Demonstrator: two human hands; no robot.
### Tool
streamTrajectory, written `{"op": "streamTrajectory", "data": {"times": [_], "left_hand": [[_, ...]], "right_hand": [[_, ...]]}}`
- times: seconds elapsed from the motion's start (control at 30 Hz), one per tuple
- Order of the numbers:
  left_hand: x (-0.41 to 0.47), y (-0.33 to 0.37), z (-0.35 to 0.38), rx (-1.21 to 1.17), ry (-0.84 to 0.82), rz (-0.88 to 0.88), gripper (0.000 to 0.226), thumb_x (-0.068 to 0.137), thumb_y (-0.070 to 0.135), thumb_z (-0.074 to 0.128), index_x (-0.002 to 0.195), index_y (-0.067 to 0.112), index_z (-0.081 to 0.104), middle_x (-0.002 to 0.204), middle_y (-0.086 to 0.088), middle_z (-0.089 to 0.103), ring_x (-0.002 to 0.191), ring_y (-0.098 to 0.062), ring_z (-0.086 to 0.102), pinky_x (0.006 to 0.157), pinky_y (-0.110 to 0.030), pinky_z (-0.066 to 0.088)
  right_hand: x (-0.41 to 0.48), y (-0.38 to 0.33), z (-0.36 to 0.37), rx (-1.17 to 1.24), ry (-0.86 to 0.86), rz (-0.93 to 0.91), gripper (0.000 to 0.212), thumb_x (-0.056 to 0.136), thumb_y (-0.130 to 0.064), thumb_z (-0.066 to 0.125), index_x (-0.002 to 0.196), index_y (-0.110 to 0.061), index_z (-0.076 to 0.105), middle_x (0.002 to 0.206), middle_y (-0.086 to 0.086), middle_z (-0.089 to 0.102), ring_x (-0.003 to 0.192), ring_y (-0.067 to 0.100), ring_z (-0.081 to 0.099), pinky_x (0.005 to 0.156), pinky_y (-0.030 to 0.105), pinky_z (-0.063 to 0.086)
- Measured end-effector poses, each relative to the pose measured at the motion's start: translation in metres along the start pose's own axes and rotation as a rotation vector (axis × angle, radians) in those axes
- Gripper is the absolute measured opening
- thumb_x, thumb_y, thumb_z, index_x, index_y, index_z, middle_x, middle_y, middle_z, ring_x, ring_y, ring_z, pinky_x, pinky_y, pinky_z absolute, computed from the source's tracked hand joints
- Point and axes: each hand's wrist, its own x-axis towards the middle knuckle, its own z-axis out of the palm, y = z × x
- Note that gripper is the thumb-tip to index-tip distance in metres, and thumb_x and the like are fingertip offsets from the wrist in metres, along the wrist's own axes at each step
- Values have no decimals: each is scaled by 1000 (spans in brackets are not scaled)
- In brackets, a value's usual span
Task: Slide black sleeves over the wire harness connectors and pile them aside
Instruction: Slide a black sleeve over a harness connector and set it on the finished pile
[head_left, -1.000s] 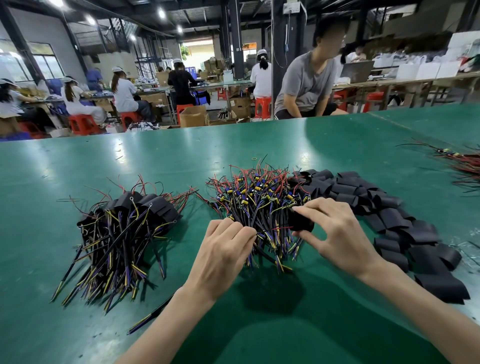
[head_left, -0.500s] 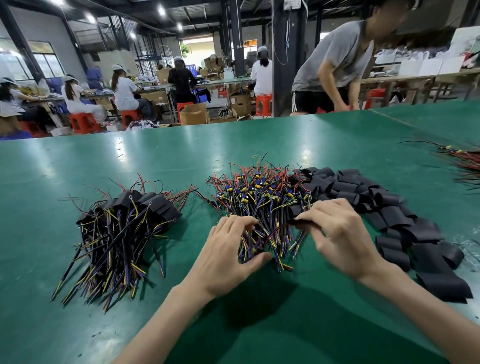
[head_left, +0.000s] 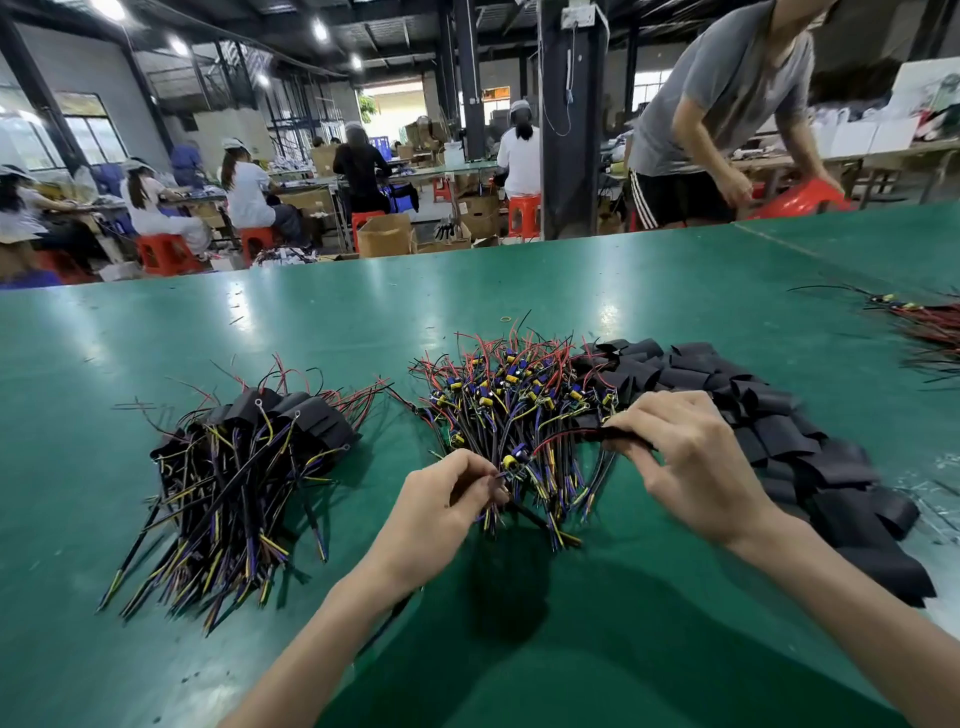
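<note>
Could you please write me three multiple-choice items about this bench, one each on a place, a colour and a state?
1. Beside the unsleeved harnesses, the loose sleeves lie: A) to the left B) to the right C) underneath
2. The table is: A) green B) white C) brown
3. The right hand: A) lies flat B) grips a black sleeve C) holds scissors
Key: B, the sleeves sit to the harnesses' right; A, the surface is green; B, it curls round the sleeve.

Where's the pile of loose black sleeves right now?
In the head view, the loose black sleeves lie on the right of the green table, right beside the bare harness pile and just behind the right hand.
</note>
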Motion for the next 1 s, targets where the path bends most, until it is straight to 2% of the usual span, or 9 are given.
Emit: {"op": "streamTrajectory", "data": {"times": [0.07,0.23,0.33,0.5,0.57,0.63,0.73,0.83,1.0], "left_hand": [[0,1,-1,7,-30,-13,15,92,7,59,85,20,61,78,5,71,80,-21,65,81,-40,52],[-1,4,-2,125,-86,4,15,88,16,66,76,23,61,69,7,68,71,-6,61,76,-23,46],[-3,10,-3,111,-90,7,16,89,16,66,76,22,58,62,7,69,66,-7,64,74,-23,48],[-4,13,-6,67,-53,79,10,91,10,63,83,14,59,71,8,71,72,-7,65,77,-22,48],[-3,12,-7,86,-7,95,8,91,13,63,85,17,58,69,15,68,70,-5,64,77,-22,46],[-2,9,-8,121,35,101,8,90,18,64,85,21,58,69,13,66,71,-7,62,77,-22,45],[-1,3,-8,230,66,104,10,88,29,67,83,30,58,74,10,64,83,-13,58,84,-18,38],[-2,3,-5,274,83,136,18,86,32,68,78,38,53,75,12,62,86,-13,55,85,-11,32],[-4,6,-2,278,102,182,17,85,30,70,77,35,56,74,13,60,84,-11,54,84,-9,29]], "right_hand": [[0,0,1,-13,-15,-15,18,71,-3,79,86,-9,71,77,0,65,69,22,61,72,41,44],[-1,3,4,-18,-20,-16,15,72,-3,80,83,-10,72,76,-1,64,69,23,61,74,38,38],[-1,4,5,-7,-21,-18,14,73,-4,79,82,-11,71,76,-2,64,70,23,61,73,38,39],[-1,4,6,6,-20,-21,14,73,-4,79,83,-11,71,77,-2,63,70,21,60,73,38,39],[-2,4,6,9,-28,-27,15,73,-5,79,84,-11,71,77,-3,63,71,21,60,73,38,40],[-2,3,7,18,-35,-36,15,74,-5,79,85,-11,71,79,-3,63,72,20,60,73,40,41],[-2,1,7,32,-56,-61,16,75,-8,78,89,-12,71,81,-4,63,75,19,60,73,41,44],[-3,-5,10,61,-118,-78,26,72,-15,81,96,-12,70,88,-2,64,80,20,60,75,40,44],[-6,-17,14,69,-190,-118,42,69,-17,83,108,-8,68,96,3,62,86,26,59,76,43,48]]}}
